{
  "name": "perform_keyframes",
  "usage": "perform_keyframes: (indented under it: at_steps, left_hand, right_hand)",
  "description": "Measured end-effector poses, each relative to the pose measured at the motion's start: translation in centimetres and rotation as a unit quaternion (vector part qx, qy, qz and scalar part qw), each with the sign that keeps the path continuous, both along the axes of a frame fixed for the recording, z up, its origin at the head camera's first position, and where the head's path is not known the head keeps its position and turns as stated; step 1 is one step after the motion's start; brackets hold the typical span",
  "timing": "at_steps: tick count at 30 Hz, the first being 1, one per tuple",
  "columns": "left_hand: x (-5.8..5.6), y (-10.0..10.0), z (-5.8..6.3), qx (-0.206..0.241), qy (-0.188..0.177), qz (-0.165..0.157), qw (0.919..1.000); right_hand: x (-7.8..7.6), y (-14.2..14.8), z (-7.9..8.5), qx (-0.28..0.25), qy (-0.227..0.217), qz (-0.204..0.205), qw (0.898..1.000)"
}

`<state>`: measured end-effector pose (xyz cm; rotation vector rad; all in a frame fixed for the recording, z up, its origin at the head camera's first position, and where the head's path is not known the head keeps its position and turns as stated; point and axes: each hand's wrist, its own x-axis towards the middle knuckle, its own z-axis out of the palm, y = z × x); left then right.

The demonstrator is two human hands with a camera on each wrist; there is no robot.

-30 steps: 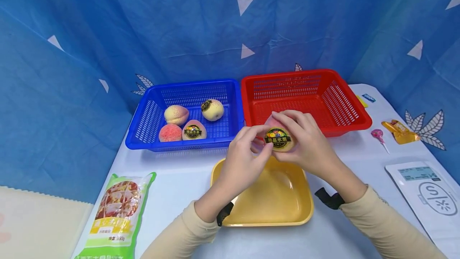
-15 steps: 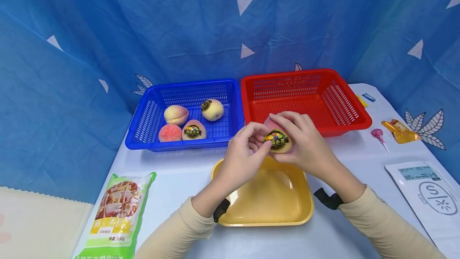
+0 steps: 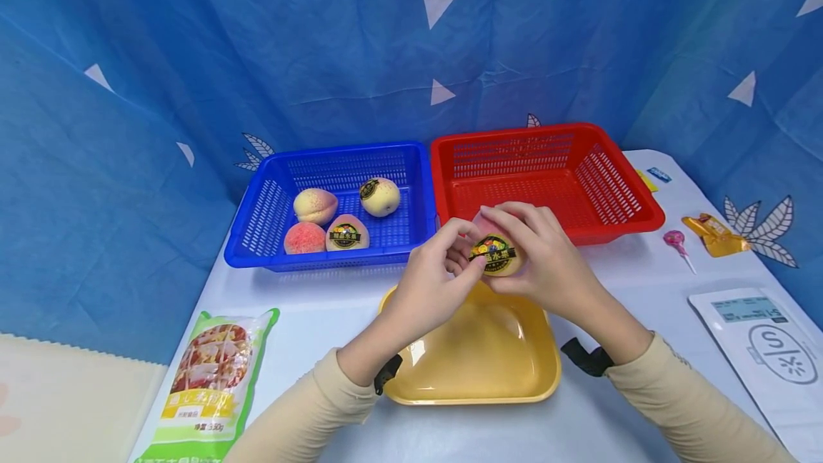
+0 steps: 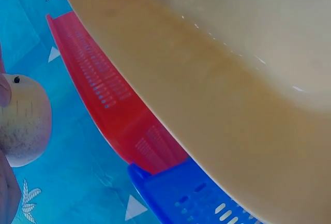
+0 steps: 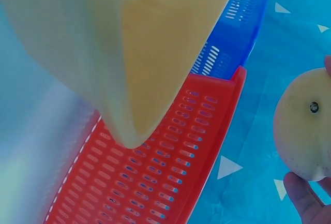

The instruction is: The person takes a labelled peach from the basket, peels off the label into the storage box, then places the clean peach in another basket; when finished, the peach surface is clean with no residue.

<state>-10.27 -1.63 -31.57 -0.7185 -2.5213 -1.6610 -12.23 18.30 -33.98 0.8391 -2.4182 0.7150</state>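
Note:
A pink-and-yellow peach (image 3: pixel 504 263) is held over the back edge of the yellow tray (image 3: pixel 482 400). A black sticker (image 3: pixel 491 252) with colourful fruit on it faces up from the peach. My right hand (image 3: pixel 549 259) grips the fruit from the right, fingers over its top and thumb below. From the left, my left hand (image 3: pixel 437 270) holds it with curled fingers, the thumb at the sticker's lower left edge. In the left wrist view the peach (image 4: pixel 26 120) shows at the left side; in the right wrist view the peach (image 5: pixel 305 125) has fingertips beneath it.
A blue basket (image 3: pixel 257 261) with several peaches, such as the pink one (image 3: pixel 305 238), stands behind on the left. The red basket (image 3: pixel 553 188) is beside it. A food bag (image 3: pixel 208 370) lies left; a lollipop (image 3: pixel 675 239), orange wrapper (image 3: pixel 715 236) and white packet (image 3: pixel 759 349) lie right.
My left forearm has shifted left and its index finger has drawn back from the sticker's top. The left fingers are more curled. The peach has moved slightly down and left, still in my right hand.

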Motion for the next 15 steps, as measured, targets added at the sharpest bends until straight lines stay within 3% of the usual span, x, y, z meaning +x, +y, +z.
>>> perform_keyframes:
  at_steps: [10,15]
  left_hand:
    - [0.22,-0.13,0.38,0.026,-0.009,-0.014,0.9995]
    - [0.19,-0.48,0.38,0.061,-0.043,-0.033,0.9966]
  right_hand:
    - [0.06,0.06,-0.05,0.0,-0.009,-0.007,1.0]
    - [0.14,0.25,-0.08,-0.004,-0.019,-0.016,1.0]
